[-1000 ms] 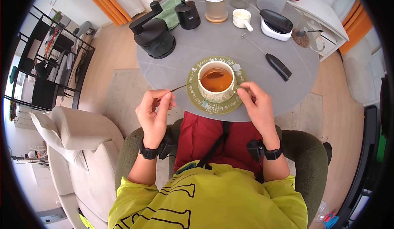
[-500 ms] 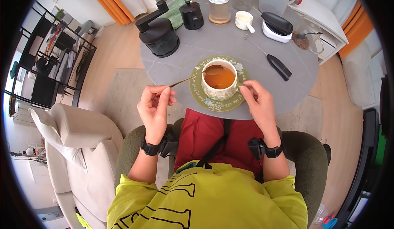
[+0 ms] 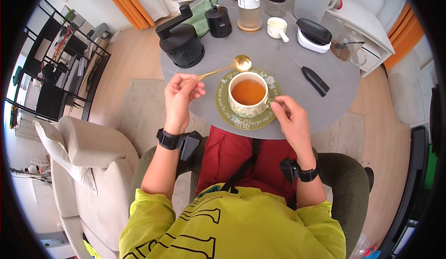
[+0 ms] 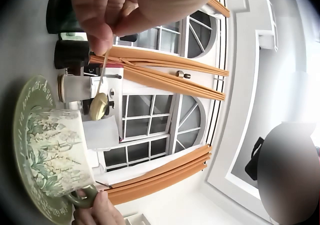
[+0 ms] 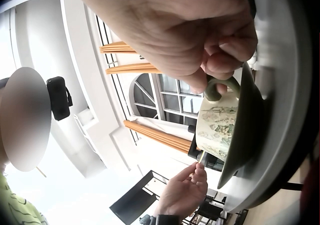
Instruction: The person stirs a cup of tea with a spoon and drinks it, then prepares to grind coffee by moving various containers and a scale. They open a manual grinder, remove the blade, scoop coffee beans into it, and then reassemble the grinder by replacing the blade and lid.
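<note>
My left hand (image 3: 180,100) pinches the thin handle of a gold spoon (image 3: 242,63) between thumb and fingertips. The spoon's round bowl is out of the cup, over the far rim of the saucer in the head view. A floral teacup (image 3: 249,92) of amber tea stands upright on a green lettered saucer (image 3: 223,113). With thumb and fingers my right hand (image 3: 293,119) grips the cup's green handle (image 5: 215,88). The left wrist view shows the spoon bowl (image 4: 99,106) raised above the level of the cup's rim.
Behind the saucer stand a black grinder with a crank (image 3: 181,44), a small black pot (image 3: 218,21), a glass jar (image 3: 249,10) and a small white handled cup (image 3: 277,28). A milk frother (image 3: 315,81) lies at the right, near a black-and-white scale-like device (image 3: 314,35).
The spoon has come up out of the tea and moved away toward the far side of the cup. My left hand has risen and shifted forward; the right hand stays at the cup handle.
</note>
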Demonstrator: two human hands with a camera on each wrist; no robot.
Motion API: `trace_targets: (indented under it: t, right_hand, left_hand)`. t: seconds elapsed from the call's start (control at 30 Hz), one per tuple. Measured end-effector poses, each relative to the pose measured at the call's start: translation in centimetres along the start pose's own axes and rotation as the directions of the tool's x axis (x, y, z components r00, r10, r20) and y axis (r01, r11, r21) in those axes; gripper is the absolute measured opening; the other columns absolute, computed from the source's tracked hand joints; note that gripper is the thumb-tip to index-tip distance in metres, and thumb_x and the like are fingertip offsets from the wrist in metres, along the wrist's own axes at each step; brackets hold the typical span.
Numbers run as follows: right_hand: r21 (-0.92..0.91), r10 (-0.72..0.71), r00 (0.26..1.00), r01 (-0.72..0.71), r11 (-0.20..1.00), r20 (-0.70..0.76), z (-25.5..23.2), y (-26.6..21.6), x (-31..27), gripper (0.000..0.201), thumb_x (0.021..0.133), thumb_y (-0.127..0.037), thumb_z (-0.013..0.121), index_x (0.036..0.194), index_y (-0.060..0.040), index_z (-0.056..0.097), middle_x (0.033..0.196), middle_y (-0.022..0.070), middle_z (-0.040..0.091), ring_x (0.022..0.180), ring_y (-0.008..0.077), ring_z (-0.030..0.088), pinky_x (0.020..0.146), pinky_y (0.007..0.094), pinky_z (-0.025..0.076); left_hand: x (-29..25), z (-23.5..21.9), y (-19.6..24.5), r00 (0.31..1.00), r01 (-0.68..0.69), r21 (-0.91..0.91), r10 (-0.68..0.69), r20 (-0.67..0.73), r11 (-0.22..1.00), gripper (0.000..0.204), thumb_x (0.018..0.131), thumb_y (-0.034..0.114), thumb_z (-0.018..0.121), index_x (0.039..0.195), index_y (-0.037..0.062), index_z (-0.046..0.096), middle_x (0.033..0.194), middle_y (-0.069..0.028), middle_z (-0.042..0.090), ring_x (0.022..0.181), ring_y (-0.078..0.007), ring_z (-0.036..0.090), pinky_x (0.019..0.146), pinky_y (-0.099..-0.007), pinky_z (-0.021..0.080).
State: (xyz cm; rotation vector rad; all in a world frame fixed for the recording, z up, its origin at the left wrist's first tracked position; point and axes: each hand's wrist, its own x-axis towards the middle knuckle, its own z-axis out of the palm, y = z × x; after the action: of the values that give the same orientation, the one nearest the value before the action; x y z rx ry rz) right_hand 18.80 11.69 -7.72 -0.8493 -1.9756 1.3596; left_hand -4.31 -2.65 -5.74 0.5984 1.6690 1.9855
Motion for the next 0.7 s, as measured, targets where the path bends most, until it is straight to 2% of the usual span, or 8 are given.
trace_targets:
  t: [0.07, 0.23, 0.3, 0.4, 0.43, 0.5, 0.63, 0.7]
  right_hand:
    - [-0.013, 0.008, 1.0, -0.008, 1.0, 0.024, -0.2, 0.0, 0.0, 0.022, 0.09, -0.022, 0.066, 0.096, -0.0009, 0.063, 0.056, 0.0019, 0.042, 0.052, 0.0093, 0.038, 0.049, 0.0283, 0.032]
    - [-0.02, -0.024, 0.999, 0.025, 0.999, 0.04, -0.5, 0.2, -0.1, 0.024, 0.091, -0.023, 0.065, 0.102, -0.0022, 0.061, 0.059, 0.0031, 0.046, 0.053, 0.0113, 0.041, 0.05, 0.0288, 0.035]
    - [-0.021, -0.046, 0.997, 0.047, 0.999, 0.055, -0.6, 0.2, -0.1, 0.025, 0.092, -0.023, 0.065, 0.105, -0.0027, 0.059, 0.06, 0.0036, 0.047, 0.053, 0.0121, 0.042, 0.051, 0.0292, 0.036]
    - [-0.074, -0.013, 0.998, 0.017, 0.997, 0.059, -0.8, 0.1, -0.3, 0.029, 0.093, -0.024, 0.063, 0.112, -0.0035, 0.056, 0.062, 0.0049, 0.05, 0.053, 0.013, 0.043, 0.051, 0.0302, 0.036]
    - [-0.092, -0.008, 0.998, 0.013, 0.996, 0.059, -0.9, 0.1, -0.3, 0.033, 0.093, -0.024, 0.064, 0.116, -0.0033, 0.053, 0.064, 0.0054, 0.051, 0.053, 0.0133, 0.045, 0.051, 0.0303, 0.037]
    - [-0.111, -0.003, 0.998, 0.009, 0.994, 0.059, -0.9, 0.0, -0.4, 0.037, 0.093, -0.025, 0.064, 0.12, -0.0031, 0.051, 0.066, 0.0059, 0.052, 0.052, 0.0136, 0.047, 0.051, 0.0304, 0.039]
    - [-0.076, 0.069, 0.993, -0.061, 0.995, 0.097, -1.0, -0.2, -0.5, 0.051, 0.092, -0.024, 0.064, 0.133, -0.0015, 0.042, 0.081, 0.0104, 0.061, 0.057, 0.0152, 0.059, 0.054, 0.0294, 0.047]
    - [-0.067, 0.088, 0.99, -0.081, 0.994, 0.113, -1.0, -0.1, -0.5, 0.055, 0.093, -0.023, 0.064, 0.137, -0.0009, 0.039, 0.088, 0.0122, 0.063, 0.059, 0.016, 0.063, 0.055, 0.0292, 0.05]
  left_hand:
    - [0.8, 0.2, -1.0, 0.996, 0.08, 0.02, -0.081, 0.048, 0.997, 0.008, 0.092, 0.009, 0.058, 0.096, 0.0018, 0.056, 0.082, -0.0092, 0.066, 0.067, -0.0122, 0.061, 0.063, -0.0221, 0.047]
    - [0.8, 0.6, -1.7, 0.987, 0.129, 0.052, -0.134, 0.09, 0.99, 0.007, 0.091, 0.008, 0.058, 0.095, 0.0027, 0.056, 0.078, -0.0076, 0.066, 0.064, -0.0112, 0.06, 0.06, -0.0215, 0.046]
    - [0.8, 0.4, -1.9, 0.973, 0.154, 0.118, -0.171, 0.153, 0.981, 0.007, 0.09, 0.008, 0.057, 0.095, 0.0027, 0.057, 0.076, -0.0057, 0.065, 0.062, -0.0097, 0.058, 0.058, -0.0211, 0.045]
    - [0.9, 0.2, -2.2, 0.962, 0.171, 0.195, -0.206, 0.177, 0.966, 0.01, 0.09, 0.009, 0.059, 0.096, 0.001, 0.057, 0.072, -0.0045, 0.065, 0.058, -0.0086, 0.058, 0.055, -0.0207, 0.043]
    - [0.9, 0.2, -2.2, 0.963, 0.171, 0.194, -0.206, 0.176, 0.966, 0.01, 0.09, 0.009, 0.059, 0.096, 0.001, 0.057, 0.072, -0.0045, 0.065, 0.058, -0.0086, 0.058, 0.055, -0.0207, 0.043]
    - [1.0, 0.1, -2.1, 0.952, 0.146, 0.305, -0.217, 0.214, 0.941, 0.014, 0.091, 0.011, 0.06, 0.099, -0.0004, 0.058, 0.071, -0.0035, 0.064, 0.057, -0.0072, 0.057, 0.052, -0.0208, 0.042]
    - [0.7, 0.1, -1.6, 0.949, 0.059, 0.434, -0.185, 0.256, 0.899, 0.019, 0.091, 0.013, 0.061, 0.103, -0.0021, 0.058, 0.071, -0.0035, 0.065, 0.058, -0.0072, 0.059, 0.052, -0.0209, 0.044]
    - [0.2, 0.1, -1.2, 0.947, 0.07, 0.426, -0.194, 0.256, 0.902, 0.025, 0.092, 0.013, 0.062, 0.11, -0.0042, 0.056, 0.076, -0.0052, 0.067, 0.065, -0.0094, 0.063, 0.058, -0.0219, 0.05]
